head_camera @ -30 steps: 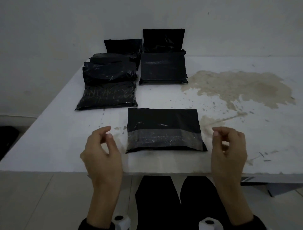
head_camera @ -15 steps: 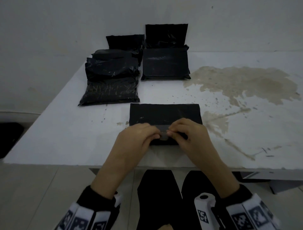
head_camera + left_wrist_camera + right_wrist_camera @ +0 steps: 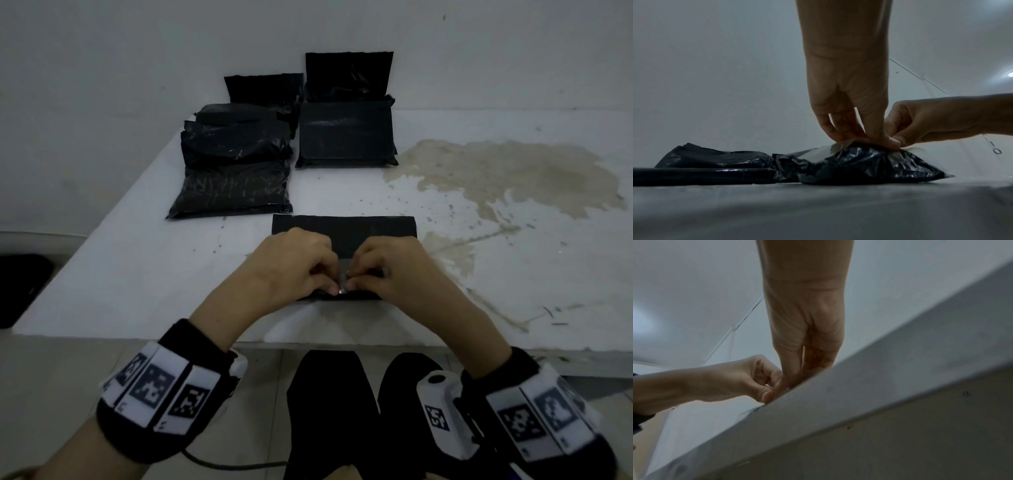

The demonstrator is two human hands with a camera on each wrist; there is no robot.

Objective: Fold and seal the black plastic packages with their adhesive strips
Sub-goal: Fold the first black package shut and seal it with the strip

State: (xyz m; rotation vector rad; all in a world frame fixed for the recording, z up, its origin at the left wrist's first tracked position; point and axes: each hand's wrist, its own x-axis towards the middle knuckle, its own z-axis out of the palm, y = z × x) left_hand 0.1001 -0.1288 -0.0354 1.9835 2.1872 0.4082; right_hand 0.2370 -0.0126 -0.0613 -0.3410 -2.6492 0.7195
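Both hands, left [image 3: 294,263] and right [image 3: 387,267], meet fingertip to fingertip, pinching the strip [image 3: 342,270] on the package [image 3: 342,228]. Best peeled slowly outward, the package kept flat beneath the hands.

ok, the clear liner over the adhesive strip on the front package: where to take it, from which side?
Take the clear liner at its lifted middle, from above with a fingertip pinch. It lies flat along the front package, so only a raised bit gives purchase; the left wrist view shows it tented there. Both the left hand and the right hand pinch at that spot.
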